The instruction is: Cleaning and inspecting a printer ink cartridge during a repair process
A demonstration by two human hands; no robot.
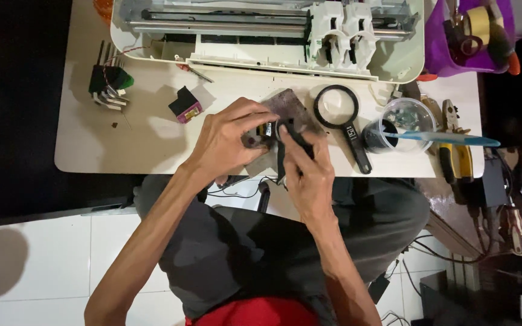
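Over the table's front edge, my left hand (pixel 228 139) grips a small black ink cartridge (pixel 267 130) with a yellow patch. My right hand (pixel 306 169) pinches a thin black tool (pixel 292 130) whose tip touches the cartridge. Both hands rest over a stained grey cloth (pixel 291 105) on the white table (pixel 98 145). Much of the cartridge is hidden by my fingers.
An opened white printer (pixel 273 36) lies at the back. A second black cartridge with a magenta label (pixel 185 104), a magnifying glass (pixel 339 108), a clear cup with a blue-handled brush (pixel 403 124), pliers (pixel 454 139), a purple bin (pixel 472 36) and a green wired part (pixel 111 81) surround the hands.
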